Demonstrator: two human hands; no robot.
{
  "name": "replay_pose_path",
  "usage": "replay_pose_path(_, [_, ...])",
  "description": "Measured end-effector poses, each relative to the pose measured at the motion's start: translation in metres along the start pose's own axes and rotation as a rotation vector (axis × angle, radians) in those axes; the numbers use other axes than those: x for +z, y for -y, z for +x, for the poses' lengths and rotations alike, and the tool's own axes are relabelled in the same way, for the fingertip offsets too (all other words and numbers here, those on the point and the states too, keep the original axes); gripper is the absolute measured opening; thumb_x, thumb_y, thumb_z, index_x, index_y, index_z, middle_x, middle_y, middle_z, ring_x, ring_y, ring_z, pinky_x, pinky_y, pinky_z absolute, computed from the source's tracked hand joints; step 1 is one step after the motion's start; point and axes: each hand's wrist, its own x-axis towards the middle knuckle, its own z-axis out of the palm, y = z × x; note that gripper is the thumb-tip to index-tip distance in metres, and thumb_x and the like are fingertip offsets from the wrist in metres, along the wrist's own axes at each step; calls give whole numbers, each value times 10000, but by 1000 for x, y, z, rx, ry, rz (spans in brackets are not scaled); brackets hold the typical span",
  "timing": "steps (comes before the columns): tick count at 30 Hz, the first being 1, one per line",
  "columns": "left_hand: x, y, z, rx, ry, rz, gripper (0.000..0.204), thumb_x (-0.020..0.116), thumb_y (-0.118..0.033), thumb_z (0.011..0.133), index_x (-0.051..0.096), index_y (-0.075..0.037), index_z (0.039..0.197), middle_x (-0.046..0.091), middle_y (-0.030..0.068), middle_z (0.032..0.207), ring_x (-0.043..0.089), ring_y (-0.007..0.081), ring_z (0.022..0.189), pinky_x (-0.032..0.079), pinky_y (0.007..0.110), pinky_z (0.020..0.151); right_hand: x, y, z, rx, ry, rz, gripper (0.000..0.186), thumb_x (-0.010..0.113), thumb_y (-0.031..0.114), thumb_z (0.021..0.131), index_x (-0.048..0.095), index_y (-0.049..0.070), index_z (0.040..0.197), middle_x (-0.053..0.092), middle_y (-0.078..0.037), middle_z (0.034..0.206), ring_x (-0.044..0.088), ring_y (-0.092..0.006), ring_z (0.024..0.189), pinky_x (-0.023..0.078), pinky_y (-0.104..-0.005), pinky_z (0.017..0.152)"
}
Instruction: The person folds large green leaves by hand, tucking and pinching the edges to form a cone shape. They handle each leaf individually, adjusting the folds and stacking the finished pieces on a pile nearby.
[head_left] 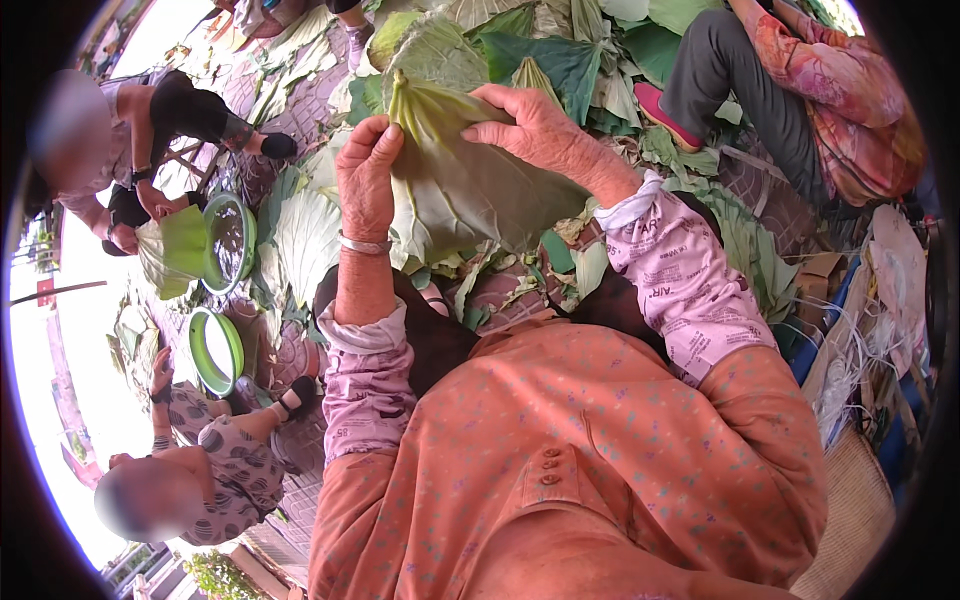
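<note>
A large pale-green lotus leaf, gathered to a yellowish peak at its top left, hangs in front of me between both hands. My left hand pinches its left edge just below the peak, thumb against curled fingers. At the upper edge, my right hand grips the leaf between thumb and forefinger. Pink printed sleeve covers are on both my forearms, and a bracelet circles my left wrist. Beyond the held leaf lies a heap of more lotus leaves, some dark green, some pale and dried.
At left, a green-rimmed basin holds water; another green basin stands nearer. One person beside them handles a folded leaf; another person sits nearer. A person in grey trousers sits at upper right. Plastic and cardboard clutter lies at right.
</note>
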Motion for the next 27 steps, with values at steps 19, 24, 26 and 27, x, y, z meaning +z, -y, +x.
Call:
replay_pose_path(19, [16,-21,-5,-139,242,-65,495,698,-117,766,484,-19,1201,579,40,1051,533,128,965,409,258,870,-2,-1,-3,145,186,42,240,644,167,804,600,17,986,607,-46,769,520,-79,730,440,-259,698])
replay_pose_path(24, [13,-18,-4,-140,170,-34,379,679,-76,775,528,-19,1118,592,33,1004,540,119,924,412,247,849,-2,-5,-3,138,227,-54,251,636,171,808,596,21,1005,609,-59,778,531,-93,730,442,-268,705])
replay_pose_path(26, [7,-19,-2,-91,126,-27,347,659,-67,791,533,-14,1110,591,35,1009,538,120,925,404,247,858,-7,-9,-3,136,227,-109,255,633,171,808,595,20,1010,610,-61,779,535,-102,725,443,-272,707])
replay_pose_path(27, [1,-23,0,-55,101,-30,326,644,-62,803,537,-10,1106,590,37,1013,538,120,927,397,246,866,-12,-11,-4,131,213,-138,254,632,170,808,595,20,1010,611,-62,778,537,-107,723,443,-273,708])
